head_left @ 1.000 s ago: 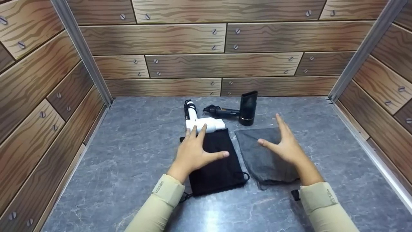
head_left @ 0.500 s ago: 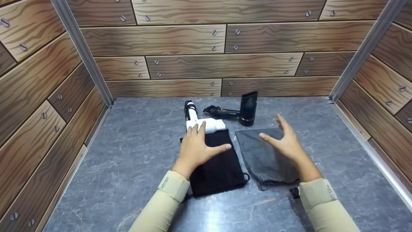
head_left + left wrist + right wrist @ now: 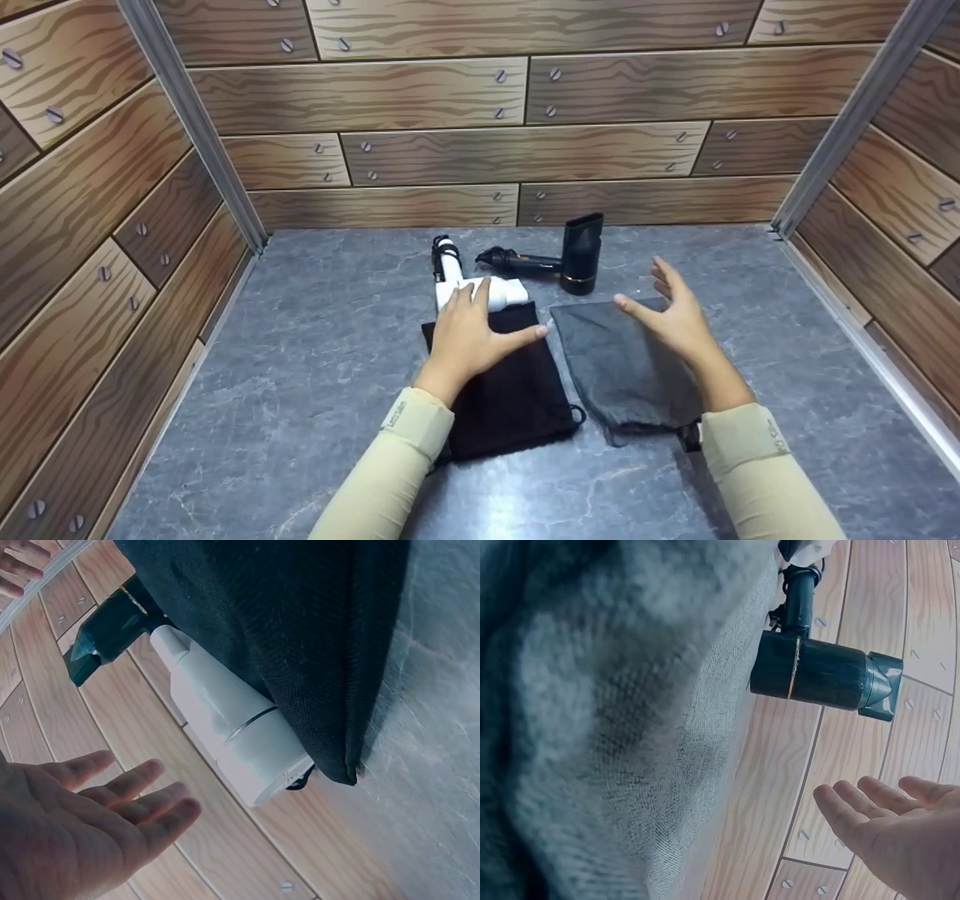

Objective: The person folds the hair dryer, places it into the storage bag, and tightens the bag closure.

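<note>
left hand spread flat over the black pouch, fingertips by the white dryer, right hand open above the grey pouch, black dryer beyond

Both arms wear long beige sleeves with ribbed cuffs, small dark lettering printed near each wrist; the hands are bare.

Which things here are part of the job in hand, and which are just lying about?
In hand:
left hand
right hand
white hair dryer
black hair dryer
black pouch
grey pouch

Lying about:
grey table
wood-print walls
</note>
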{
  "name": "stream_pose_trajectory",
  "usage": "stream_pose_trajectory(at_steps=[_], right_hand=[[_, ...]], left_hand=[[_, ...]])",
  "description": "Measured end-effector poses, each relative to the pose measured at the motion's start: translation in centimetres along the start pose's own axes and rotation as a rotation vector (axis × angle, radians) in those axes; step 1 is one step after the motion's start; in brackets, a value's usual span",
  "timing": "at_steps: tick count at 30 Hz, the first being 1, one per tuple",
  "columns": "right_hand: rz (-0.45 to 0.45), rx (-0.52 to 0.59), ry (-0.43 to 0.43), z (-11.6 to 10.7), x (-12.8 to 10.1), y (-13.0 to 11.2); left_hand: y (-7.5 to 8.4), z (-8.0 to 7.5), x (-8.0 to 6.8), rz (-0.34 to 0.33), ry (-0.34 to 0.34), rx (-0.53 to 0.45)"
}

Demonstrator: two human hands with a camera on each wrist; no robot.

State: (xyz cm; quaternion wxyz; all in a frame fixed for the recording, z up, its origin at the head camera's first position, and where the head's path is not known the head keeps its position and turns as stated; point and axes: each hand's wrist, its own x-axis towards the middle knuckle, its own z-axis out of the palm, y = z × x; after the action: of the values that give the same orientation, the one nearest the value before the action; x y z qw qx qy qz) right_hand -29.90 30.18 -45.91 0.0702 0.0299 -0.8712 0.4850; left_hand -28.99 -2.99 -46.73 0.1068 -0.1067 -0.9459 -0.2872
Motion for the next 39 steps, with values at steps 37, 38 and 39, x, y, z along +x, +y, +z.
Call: stream_pose_trajectory(at_steps=[37, 38, 39], right_hand=[[0.012, 0.01, 0.011, -0.2, 2.5, 0.0], [0.015, 0.006, 0.01, -0.2, 2.5, 0.1], [0.017, 0.002, 0.009, -0.2, 2.5, 0.2]], left_hand=[[0.5, 0.7, 2.9, 0.032, 0.082, -0.227], [0.5, 0.8, 2.9, 0.028, 0.072, -0.244], [0.5, 1.0, 2.9, 0.023, 0.063, -0.262]])
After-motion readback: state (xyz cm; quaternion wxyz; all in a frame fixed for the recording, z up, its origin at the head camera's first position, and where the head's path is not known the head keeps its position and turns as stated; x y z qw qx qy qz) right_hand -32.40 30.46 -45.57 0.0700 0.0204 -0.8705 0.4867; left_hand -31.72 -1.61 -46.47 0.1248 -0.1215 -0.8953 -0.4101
